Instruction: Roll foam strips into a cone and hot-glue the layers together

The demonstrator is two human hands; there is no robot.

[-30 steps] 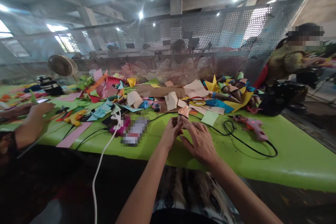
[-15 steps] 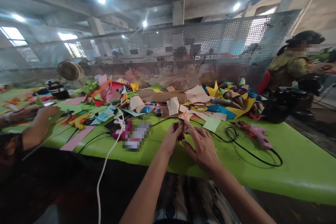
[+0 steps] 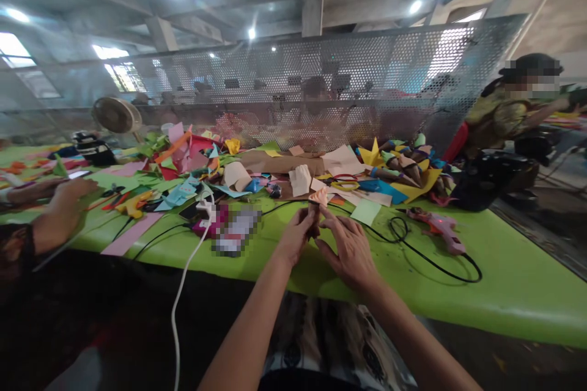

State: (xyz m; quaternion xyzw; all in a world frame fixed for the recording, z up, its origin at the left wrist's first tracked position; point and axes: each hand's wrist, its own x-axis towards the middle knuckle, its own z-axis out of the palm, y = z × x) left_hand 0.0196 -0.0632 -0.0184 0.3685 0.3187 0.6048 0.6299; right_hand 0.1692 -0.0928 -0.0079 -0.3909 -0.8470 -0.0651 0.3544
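A small peach paper piece with a swirled top and a brown lower part (image 3: 318, 197) stands upright above the near side of the green table. My left hand (image 3: 297, 233) is closed around its lower part. My right hand (image 3: 346, 244) is beside it, fingers spread and tips close to the piece; whether they touch it is hard to tell. A pink glue gun (image 3: 438, 227) lies to the right with its black cable looped on the table. A phone (image 3: 236, 231) lies left of my hands.
Colored paper scraps (image 3: 183, 153) are heaped along the back, before a perforated metal screen (image 3: 270, 82). Brown paper cones (image 3: 406, 165) lie at the back right. A white cable (image 3: 177, 305) hangs over the front edge. Another person's hands (image 3: 68, 195) are at the left, near a yellow glue gun (image 3: 137, 203).
The view has shifted slightly. My left hand still holds the paper piece, and my right fingers are a little more apart from it. The person at the right has moved an arm.
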